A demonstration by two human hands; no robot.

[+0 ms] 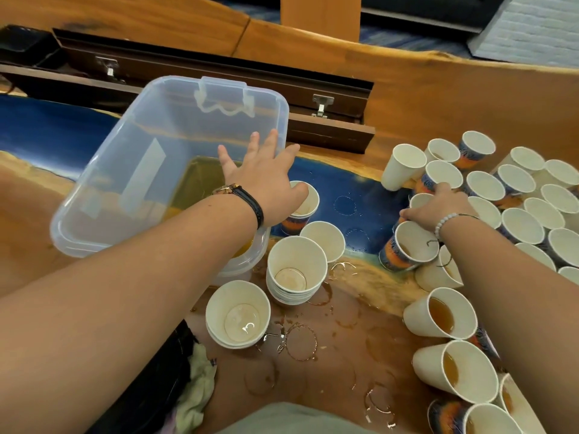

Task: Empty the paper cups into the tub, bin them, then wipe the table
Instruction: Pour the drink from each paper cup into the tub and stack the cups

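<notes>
Left hand [266,180] covers one cup [308,211]; right hand [438,205] hides fingertips among cups [513,180].

No word, number or brand mark can be read anywhere in view. The paper cups [395,257] crowded round the right grip [438,205] carry a printed orange and blue band, but it shows only a pattern, with no legible letters. The clear tub [94,214] just beyond the left grip [266,180] has a pale strip [144,176] on its wall that looks blank. The watch [226,190] on the left wrist, just behind that grip, is too small to read.
</notes>
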